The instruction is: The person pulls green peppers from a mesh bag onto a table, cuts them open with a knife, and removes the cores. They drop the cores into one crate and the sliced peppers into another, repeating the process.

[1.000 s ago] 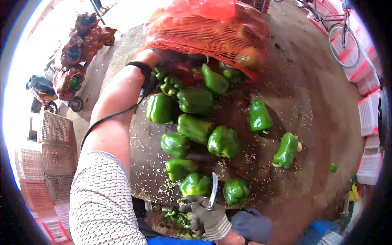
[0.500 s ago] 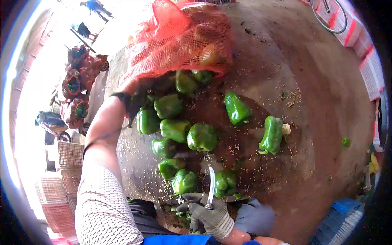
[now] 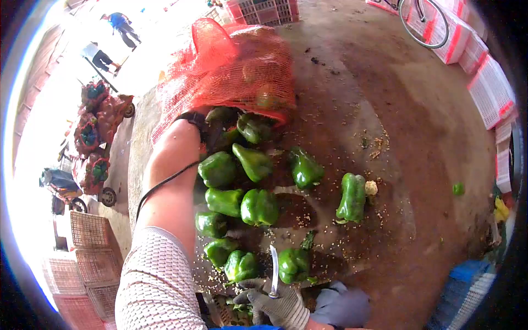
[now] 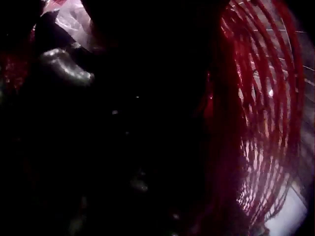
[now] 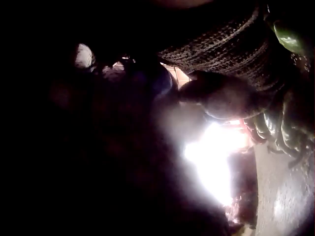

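My left forearm reaches into the mouth of a red mesh bag, so the hand itself is hidden there. Dark strands of red netting cross the left wrist view, which is mostly black. Green bell peppers spill from the bag's mouth, one pepper right at its edge. At the bottom of the head view, my gloved right hand grips a small knife with a curved blade pointing up. A bell pepper lies just right of the blade, another pepper to its left.
Several more peppers lie on the brown surface, including one pepper at the right, among scattered pale seeds. Stacked crates stand at the left, a blue crate at lower right. Two people are far off at upper left.
The view has shifted. The bag's mouth has drawn back from the front peppers, and a long pepper now lies outside it. My left arm stays reaching in; the right hand keeps holding the knife.
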Available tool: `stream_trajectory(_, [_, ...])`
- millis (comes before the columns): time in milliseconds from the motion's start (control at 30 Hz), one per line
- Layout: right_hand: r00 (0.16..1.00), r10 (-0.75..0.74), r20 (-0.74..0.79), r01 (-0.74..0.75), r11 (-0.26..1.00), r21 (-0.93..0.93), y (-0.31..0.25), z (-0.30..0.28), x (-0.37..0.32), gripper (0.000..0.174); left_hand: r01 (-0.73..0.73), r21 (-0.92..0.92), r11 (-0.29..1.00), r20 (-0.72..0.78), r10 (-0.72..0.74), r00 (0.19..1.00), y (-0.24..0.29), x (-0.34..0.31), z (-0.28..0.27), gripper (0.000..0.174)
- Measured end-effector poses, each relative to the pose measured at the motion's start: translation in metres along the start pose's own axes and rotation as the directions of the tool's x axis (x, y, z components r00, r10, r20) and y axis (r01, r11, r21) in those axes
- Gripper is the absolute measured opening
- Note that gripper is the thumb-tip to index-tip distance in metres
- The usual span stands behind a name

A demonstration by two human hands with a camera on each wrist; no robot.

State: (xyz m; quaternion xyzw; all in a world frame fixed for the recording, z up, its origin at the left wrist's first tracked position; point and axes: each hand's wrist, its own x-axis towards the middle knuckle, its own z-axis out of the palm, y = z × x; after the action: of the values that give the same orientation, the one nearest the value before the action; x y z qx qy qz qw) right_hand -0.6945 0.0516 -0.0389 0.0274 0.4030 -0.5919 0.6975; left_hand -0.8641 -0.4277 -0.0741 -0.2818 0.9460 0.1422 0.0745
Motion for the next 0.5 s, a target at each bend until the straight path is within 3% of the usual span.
stream_trajectory(267, [1.0, -0.008, -0.002, 0.008, 0.999, -0.035, 0.005, 0.005, 0.0, 0.032, -0.03, 0.007, 1.0, 0.015, 0.03, 0.999, -0.05, -0.06, -0.018, 0.044])
stream_trajectory(400, [0.999, -0.038, 0.004, 0.038, 0.995, -0.092, 0.014, 0.007, 0.004, 0.031, -0.138, -0.037, 0.99, 0.014, 0.139, 0.99, -0.012, -0.033, -0.013, 0.044])
stream_trajectory(500, [0.993, -0.035, 0.111, 0.069, 0.946, -0.315, 0.019, 0.013, 0.016, 0.032, -0.146, -0.056, 0.988, 0.038, 0.148, 0.988, 0.018, -0.006, 0.0, 0.044])
